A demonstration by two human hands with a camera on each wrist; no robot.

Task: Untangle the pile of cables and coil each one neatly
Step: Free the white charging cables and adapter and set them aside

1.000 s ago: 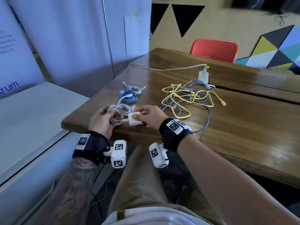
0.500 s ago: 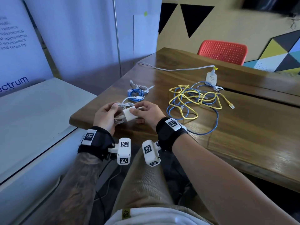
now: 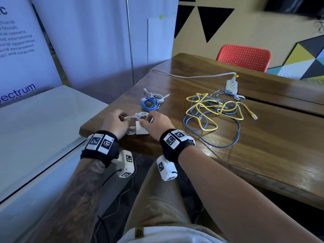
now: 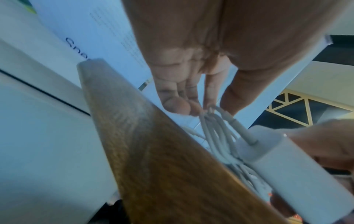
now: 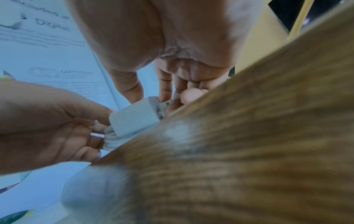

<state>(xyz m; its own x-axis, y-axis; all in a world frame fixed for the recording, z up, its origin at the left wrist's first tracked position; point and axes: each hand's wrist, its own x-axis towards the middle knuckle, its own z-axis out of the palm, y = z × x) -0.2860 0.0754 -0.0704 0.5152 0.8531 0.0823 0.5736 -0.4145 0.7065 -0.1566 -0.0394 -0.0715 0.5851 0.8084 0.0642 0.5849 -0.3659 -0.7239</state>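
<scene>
At the near left corner of the wooden table point(image 3: 263, 155), a bundle of white cable point(image 3: 140, 115) with a white charger block point(image 3: 141, 129) at its end is held between both hands. The left hand point(image 3: 114, 122) is closed on the bundle: in the left wrist view the fingertips point(image 4: 177, 104) and thumb are seen pinching the gathered loops of the white cable point(image 4: 216, 133) at their top. The right hand point(image 3: 158, 123) is curled over the charger block, which in the right wrist view point(image 5: 134, 116) is gripped between thumb and fingers, with its metal prongs turned toward the palm. The cable is plugged into the block's end, and the block is seen close above the table edge.

Farther back on the table, a small coiled blue cable point(image 3: 149, 104) is laid just beside a coiled white cable point(image 3: 156, 96). To the right, a yellow cable point(image 3: 213, 109) and a long blue cable point(image 3: 228, 137) are left tangled in a loose pile. Behind the pile a white power strip point(image 3: 231, 85) is placed, with its cord point(image 3: 189, 76) run leftward across the table. A red chair point(image 3: 243, 57) is seen beyond the far edge.
</scene>
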